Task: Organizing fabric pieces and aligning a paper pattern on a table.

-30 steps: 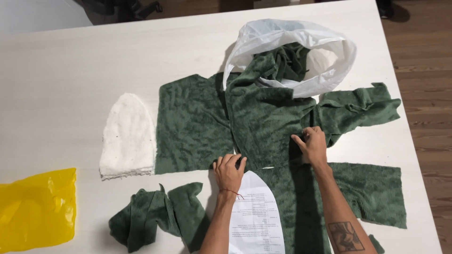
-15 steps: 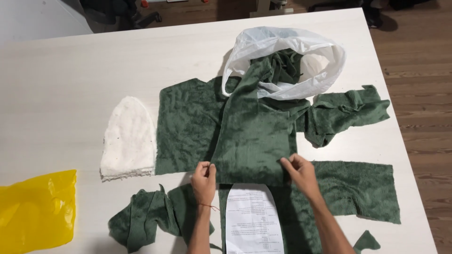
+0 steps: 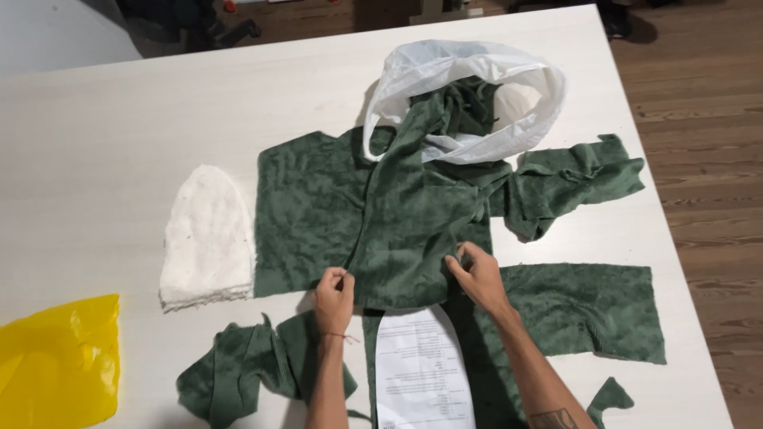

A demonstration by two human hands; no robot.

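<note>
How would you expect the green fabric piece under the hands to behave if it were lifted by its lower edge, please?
The green fabric piece would probably droop: it already wrinkles under the left hand and right hand. It looks light. It may drag the white plastic bag covering its top.

Greens, white and yellow on my pale table [image 3: 119, 143]

I see mottled dark green cloth pieces [image 3: 397, 222], a white knitted cloth [image 3: 208, 238], a translucent white bag [image 3: 477, 71], a yellow bag [image 3: 56, 365].

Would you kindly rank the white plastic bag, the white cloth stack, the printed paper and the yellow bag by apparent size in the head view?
1. White plastic bag
2. White cloth stack and printed paper: alike, paper partly cut off
3. Yellow bag: cropped, unsure
</note>
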